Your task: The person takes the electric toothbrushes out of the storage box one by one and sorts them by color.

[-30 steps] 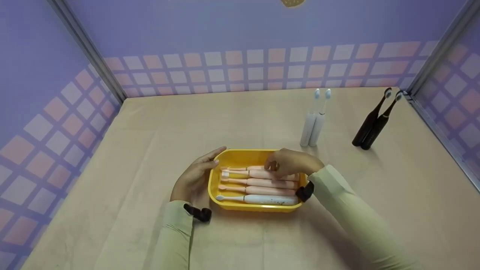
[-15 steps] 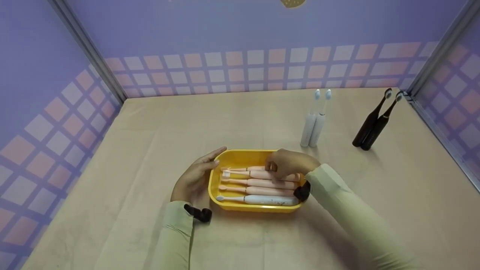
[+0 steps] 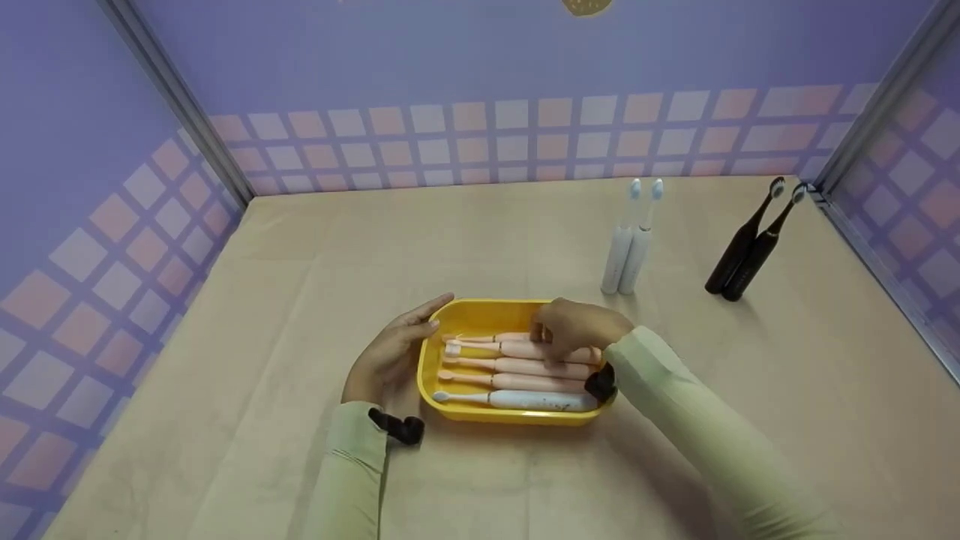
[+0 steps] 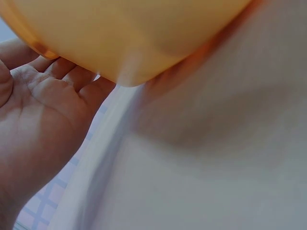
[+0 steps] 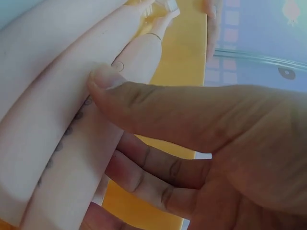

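A yellow plastic tray (image 3: 480, 315) holds a row of pink electric toothbrushes and, along its near side, one white electric toothbrush (image 3: 540, 400). My left hand (image 3: 386, 356) grips the tray's left end, thumb over the rim and fingers against the outer wall, as the left wrist view also shows. Reaching into the tray from the right, my right hand (image 3: 577, 326) pinches a pink electric toothbrush (image 5: 81, 163) near the back of the row. In the right wrist view the thumb (image 5: 108, 81) lies on its handle, with the other fingers curled behind it.
Two white electric toothbrushes (image 3: 625, 255) stand upright side by side behind the tray, to the right. Farther right stand two black electric toothbrushes (image 3: 742, 259). Purple walls with a tile pattern bound the cloth-covered table (image 3: 360, 240) at the back and sides.
My right wrist and sleeve have shifted slightly left, while the right fingers stay on the pink toothbrush. The left hand and the tray have hardly moved.
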A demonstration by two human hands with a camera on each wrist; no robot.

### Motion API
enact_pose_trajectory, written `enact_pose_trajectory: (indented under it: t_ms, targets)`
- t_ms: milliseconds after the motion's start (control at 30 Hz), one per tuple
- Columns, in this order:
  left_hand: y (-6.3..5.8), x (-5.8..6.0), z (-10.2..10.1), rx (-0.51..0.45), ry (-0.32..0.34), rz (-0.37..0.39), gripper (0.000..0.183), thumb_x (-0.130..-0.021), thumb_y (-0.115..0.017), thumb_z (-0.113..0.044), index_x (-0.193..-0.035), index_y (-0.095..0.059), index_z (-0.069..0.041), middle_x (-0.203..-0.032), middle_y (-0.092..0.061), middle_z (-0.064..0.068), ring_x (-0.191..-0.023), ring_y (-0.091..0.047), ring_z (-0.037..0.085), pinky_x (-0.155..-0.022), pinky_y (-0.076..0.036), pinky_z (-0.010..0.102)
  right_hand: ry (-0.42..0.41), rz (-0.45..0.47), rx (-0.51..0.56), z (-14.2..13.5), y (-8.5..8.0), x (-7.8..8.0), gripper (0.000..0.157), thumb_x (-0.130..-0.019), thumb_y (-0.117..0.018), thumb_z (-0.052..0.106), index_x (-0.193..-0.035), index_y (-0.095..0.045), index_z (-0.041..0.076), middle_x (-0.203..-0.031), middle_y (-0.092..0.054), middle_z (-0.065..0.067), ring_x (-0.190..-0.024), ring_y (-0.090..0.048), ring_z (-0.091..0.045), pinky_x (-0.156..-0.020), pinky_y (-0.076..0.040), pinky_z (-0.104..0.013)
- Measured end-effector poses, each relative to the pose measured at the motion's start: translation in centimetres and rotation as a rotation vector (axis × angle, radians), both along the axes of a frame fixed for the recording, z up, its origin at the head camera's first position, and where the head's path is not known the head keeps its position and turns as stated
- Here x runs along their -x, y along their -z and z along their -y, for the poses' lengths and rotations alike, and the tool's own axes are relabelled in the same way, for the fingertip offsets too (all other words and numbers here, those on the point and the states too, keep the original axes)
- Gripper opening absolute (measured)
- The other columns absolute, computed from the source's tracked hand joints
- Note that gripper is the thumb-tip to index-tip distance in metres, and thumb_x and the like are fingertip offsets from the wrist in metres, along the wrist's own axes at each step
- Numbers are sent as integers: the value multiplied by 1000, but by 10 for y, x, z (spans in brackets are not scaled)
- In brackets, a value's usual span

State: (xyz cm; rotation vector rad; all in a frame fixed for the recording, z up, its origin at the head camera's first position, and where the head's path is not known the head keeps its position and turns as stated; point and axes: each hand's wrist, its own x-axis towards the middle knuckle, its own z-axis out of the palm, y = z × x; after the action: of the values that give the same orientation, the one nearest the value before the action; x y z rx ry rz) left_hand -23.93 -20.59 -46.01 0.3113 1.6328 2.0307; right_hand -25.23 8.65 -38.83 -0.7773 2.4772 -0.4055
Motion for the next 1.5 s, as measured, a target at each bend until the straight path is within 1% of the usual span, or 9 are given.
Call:
enact_pose_trajectory:
  t_ms: [433,567,667,800,900,1067,1233,1367,1500]
  targets:
    - [1,-1,-2,-5,-15,12,54,-102,-41,-14,-154,-26,-16,-153,-34,13,-134,-45,24,-104,-45,29,9,16,-11,-4,5,3,26,-79,-77,10,-103,-68,8,-92,-64,-3,-80,-53,-16,-73,-49,-29]
    - [1,-1,-2,-14,-24,29,54,-103,-41,-14,-154,-25,-16,-153,-35,13,-133,-46,24,-103,-46,30,-50,-1,-5,-6,5,4,27,-80,-75,11,-106,-69,7,-98,-66,-4,-84,-55,-16,-79,-51,-32]
    - [2,-1,-3,-17,-30,42,54,-102,-41,-14,-154,-24,-15,-153,-36,12,-133,-46,24,-104,-45,31,-107,-21,9,-8,3,5,22,-81,-73,9,-103,-69,5,-95,-66,-4,-83,-55,-15,-77,-50,-31]
    - [1,-1,-3,-12,-39,41,55,-102,-42,-14,-154,-25,-14,-152,-37,12,-134,-45,23,-105,-44,30,-147,-16,28,-10,3,6,8,-83,-69,6,-91,-67,5,-79,-57,0,-73,-47,-13,-65,-40,-24]
    - [2,0,-2,-7,-44,37,55,-101,-43,-13,-153,-26,-13,-152,-37,11,-134,-45,23,-106,-43,30,-154,-8,25,-10,3,7,4,-84,-67,4,-85,-64,7,-72,-48,2,-68,-42,-12,-61,-34,-24]
    - [4,0,-1,-19,-34,39,54,-101,-42,-12,-153,-27,-14,-154,-35,10,-135,-43,22,-108,-41,30,-120,5,-11,-9,2,6,14,-80,-66,-1,-90,-68,8,-76,-54,0,-70,-46,-14,-61,-38,-24]
    - [4,0,-1,-15,-32,41,54,-102,-42,-13,-154,-25,-14,-154,-34,10,-136,-43,22,-108,-42,30,-97,5,-47,-9,0,6,33,-78,-66,-2,-109,-71,9,-95,-66,-4,-81,-53,-16,-75,-50,-30]
    - [2,0,-2,6,-38,37,54,-102,-41,-13,-154,-25,-14,-155,-34,10,-136,-42,22,-108,-41,30,-99,8,-44,-10,1,6,37,-80,-67,-1,-115,-70,9,-103,-68,-6,-85,-55,-17,-82,-53,-34]
    - [2,0,-2,11,-34,25,54,-102,-41,-13,-154,-25,-14,-154,-35,10,-136,-43,23,-107,-42,30,-123,-5,-25,-12,3,7,36,-80,-68,0,-115,-70,9,-101,-68,-6,-82,-54,-16,-77,-51,-30]
